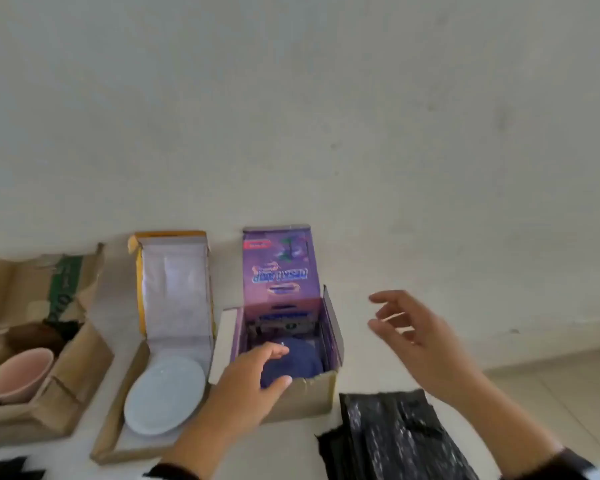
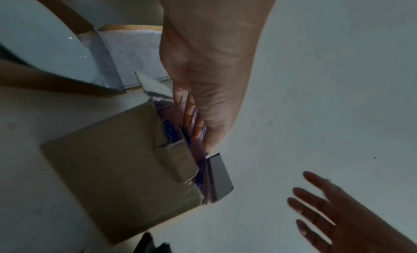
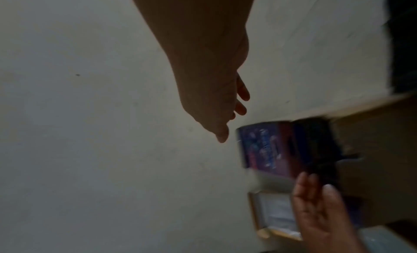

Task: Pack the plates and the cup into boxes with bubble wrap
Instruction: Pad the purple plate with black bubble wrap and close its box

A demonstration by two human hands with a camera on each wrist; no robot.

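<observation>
Over the purple box [image 1: 284, 327] in the middle, the left hand [image 1: 248, 379] reaches in with fingers relaxed, touching a dark blue plate [image 1: 293, 358] inside, not gripping it. Right hand [image 1: 426, 344] hovers beside it, spread and holding nothing. White plate [image 1: 163, 393] sits in the next box [image 1: 118, 434], pink cup [image 1: 18, 375] in the far-left carton [image 1: 70, 382], black bubble wrap [image 1: 392, 438] nearest.

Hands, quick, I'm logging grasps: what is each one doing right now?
Left hand: open, fingers reaching into the purple box over a dark blue item; whether it touches is unclear.
Right hand: open, empty, in the air.
</observation>
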